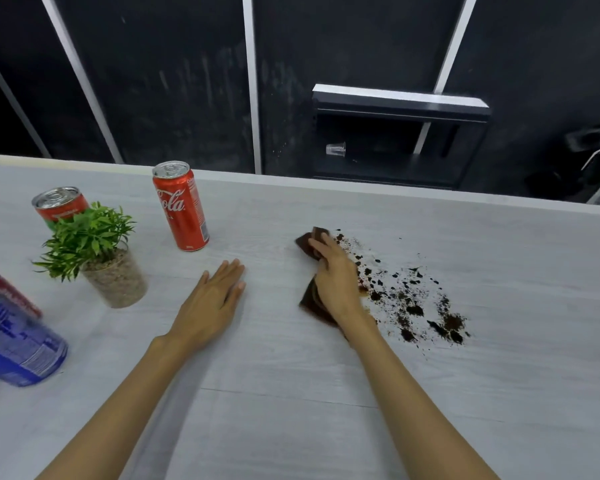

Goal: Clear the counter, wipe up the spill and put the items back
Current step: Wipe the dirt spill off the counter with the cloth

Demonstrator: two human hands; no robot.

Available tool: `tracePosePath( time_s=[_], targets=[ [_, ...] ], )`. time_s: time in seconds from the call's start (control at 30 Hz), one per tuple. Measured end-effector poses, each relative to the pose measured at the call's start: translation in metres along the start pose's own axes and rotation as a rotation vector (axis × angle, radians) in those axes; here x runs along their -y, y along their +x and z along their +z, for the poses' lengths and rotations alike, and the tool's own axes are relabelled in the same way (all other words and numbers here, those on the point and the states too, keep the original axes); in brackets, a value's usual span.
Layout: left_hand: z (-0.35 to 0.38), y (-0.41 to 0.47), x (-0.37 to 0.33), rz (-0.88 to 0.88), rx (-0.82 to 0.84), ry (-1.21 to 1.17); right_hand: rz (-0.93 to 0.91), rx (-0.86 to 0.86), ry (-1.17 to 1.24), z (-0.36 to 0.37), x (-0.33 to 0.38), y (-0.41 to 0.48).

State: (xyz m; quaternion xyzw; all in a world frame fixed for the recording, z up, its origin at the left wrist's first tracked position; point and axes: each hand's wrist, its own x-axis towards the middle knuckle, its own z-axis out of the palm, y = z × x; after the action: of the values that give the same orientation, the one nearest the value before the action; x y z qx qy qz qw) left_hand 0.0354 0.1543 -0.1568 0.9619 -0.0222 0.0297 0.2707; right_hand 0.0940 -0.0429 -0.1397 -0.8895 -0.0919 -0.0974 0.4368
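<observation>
On the pale counter (291,410), the right hand (333,275) pressed down on a brown cloth (312,299), fingers closed over it, at the left edge of the spill (416,299). Dark grains and blotches of the spill spread to the right of the cloth, thickest at the lower right. The left hand (212,303) lay flat and open on the counter, palm down, fingers together, holding nothing, well apart from the cloth. Left of it stood a Coca-Cola can (182,206), upright. Farther left a small plant (97,251) in a pot stood in front of a second red can (59,204), partly hiding it. At the left edge a blue can (14,337) showed, blurred and cut off by the frame. Beyond the counter, a clear cup (335,149) lay on its side on a dark shelf (395,105).
</observation>
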Motion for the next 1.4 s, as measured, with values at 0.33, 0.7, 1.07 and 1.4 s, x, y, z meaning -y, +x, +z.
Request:
tracePosePath(
  time_s=[0.33,0.7,1.07,1.4],
  targets=[
    [0.009,0.008,0.009,0.015,-0.069,0.068,-0.169,0.214,-0.338,0.066,0.013,0.047],
    [0.007,0.006,0.002,0.016,-0.032,0.1,0.153,0.005,-0.184,-0.007,-0.032,0.054],
    [0.021,-0.055,-0.014,0.09,-0.014,0.268,-0.238,0.186,-0.338,0.01,0.001,-0.093],
    [0.019,-0.061,-0.027,0.029,0.048,0.166,-0.02,0.206,-0.142,-0.075,-0.042,-0.046]
  ],
)
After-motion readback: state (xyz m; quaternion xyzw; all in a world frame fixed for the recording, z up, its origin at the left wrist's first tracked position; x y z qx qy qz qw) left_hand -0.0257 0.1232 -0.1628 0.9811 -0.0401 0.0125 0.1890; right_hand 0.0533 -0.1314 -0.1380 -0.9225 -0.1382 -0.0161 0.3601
